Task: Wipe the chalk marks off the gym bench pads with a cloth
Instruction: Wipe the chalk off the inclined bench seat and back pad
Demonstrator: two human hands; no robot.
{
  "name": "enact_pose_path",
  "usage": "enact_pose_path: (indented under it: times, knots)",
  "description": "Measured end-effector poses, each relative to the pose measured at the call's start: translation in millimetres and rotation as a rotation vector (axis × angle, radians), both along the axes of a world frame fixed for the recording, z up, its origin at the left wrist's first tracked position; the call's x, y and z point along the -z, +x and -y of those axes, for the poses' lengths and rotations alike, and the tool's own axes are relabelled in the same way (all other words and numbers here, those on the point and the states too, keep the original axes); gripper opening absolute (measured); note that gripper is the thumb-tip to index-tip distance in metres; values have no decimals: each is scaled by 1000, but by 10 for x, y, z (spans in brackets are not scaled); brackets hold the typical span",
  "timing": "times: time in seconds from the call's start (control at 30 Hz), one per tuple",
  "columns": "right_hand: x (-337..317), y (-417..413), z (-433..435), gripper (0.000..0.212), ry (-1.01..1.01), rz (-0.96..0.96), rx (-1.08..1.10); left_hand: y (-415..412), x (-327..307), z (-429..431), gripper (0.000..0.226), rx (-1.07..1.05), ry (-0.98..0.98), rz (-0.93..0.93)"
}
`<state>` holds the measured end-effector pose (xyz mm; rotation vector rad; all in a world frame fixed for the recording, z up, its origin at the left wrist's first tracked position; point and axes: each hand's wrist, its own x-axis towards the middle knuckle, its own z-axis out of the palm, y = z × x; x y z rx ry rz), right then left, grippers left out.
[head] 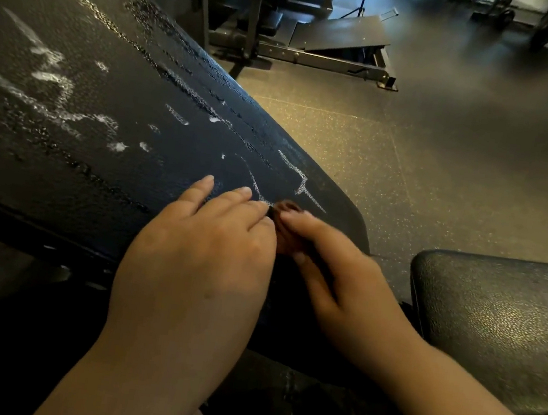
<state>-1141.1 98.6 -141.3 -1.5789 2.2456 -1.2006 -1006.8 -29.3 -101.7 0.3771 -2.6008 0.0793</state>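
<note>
A tilted black back pad [96, 123] fills the left of the view, its textured vinyl slanting down from the upper left toward the middle. White chalk marks [53, 83] smear across its left part, and thinner chalk lines [300, 179] run near its lower right corner. Parts of the surface look wet and glossy.

The left hand [198, 249] lies palm down on the lower edge of the pad, fingers stretched flat and close together, their tips just beside the thin chalk lines. Its grip is wide and holds nothing that can be seen.

Right beside it, touching its fingertips, the right hand [320, 268] reaches in from the lower right. Its fingers pinch a small dark reddish-brown bunched thing [288, 207], which may be a scrap of the cloth; blur makes it hard to tell. This thing presses against the pad at the bottom end of the thin chalk lines, near the pad's corner. The grip of this hand is narrow, closed round that bunched thing.

Further right, apart from the tilted pad, sits a second black seat pad [499, 324] with a pebbled surface. Beyond both pads lies speckled rubber gym floor [443, 166], and a metal-framed machine [323, 44] stands at the top centre.
</note>
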Motion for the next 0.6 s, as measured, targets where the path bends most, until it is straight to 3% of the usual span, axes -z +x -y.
enact_pose_path:
  times: [0.17, 0.37, 0.6]
  knots:
    - [5, 86, -79, 47, 2, 79, 38, 40, 5, -14, 31, 5, 9, -10]
    - [13, 76, -75, 47, 9, -7, 19, 15, -2, -21, 31, -12, -4, -7]
    - [30, 133, -105, 48, -7, 56, 39, 52, 5, -22, 32, 2, 7, 16]
